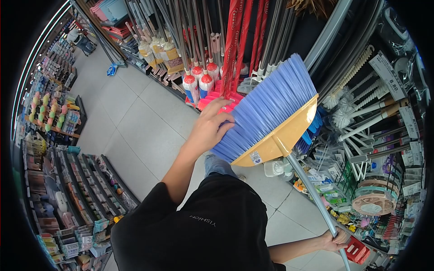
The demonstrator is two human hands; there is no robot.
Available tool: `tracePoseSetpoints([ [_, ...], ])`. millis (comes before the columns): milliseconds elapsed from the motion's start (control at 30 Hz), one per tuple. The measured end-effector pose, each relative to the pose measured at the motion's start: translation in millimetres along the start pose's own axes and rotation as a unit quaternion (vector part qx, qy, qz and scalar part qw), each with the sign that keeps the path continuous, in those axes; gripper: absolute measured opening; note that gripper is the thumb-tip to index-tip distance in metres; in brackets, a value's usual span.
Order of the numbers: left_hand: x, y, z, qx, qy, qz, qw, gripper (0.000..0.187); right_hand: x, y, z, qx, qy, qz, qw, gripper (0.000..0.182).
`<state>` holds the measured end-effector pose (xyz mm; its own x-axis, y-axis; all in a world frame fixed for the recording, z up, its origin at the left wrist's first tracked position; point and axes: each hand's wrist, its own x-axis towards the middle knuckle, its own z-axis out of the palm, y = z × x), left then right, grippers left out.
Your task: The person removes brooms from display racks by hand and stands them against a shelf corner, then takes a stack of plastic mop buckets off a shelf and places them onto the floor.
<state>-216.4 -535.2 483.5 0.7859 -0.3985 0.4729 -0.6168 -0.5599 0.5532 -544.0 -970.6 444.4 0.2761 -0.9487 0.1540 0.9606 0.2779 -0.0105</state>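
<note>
A broom with blue bristles (271,108) and a yellow head (282,137) is held up in front of my body, bristles pointing to the upper left. Its grey metal handle (312,187) runs down to the lower right. My right hand (333,239) is wrapped round this handle near its lower visible part. At the left edge of the bristles is my left hand (211,124), its fingers bent and parted, the fingertips at the bristle tips. It grips nothing that shows.
Mops with red and white heads (205,83) and red-wrapped poles (237,40) stand ahead. Brushes (346,113) hang at the right, above a red basket (357,250). Display shelves (81,185) line the left. A person (74,36) is far off at upper left.
</note>
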Motion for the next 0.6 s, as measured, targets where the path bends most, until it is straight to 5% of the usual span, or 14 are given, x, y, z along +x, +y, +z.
tracePoseSetpoints([
  [600, 0, -9, -13, -0.005, 0.015, -0.022, 1.0, 0.012, 0, 0, 1, 0.009, 0.006, -0.021, 1.0, 0.049],
])
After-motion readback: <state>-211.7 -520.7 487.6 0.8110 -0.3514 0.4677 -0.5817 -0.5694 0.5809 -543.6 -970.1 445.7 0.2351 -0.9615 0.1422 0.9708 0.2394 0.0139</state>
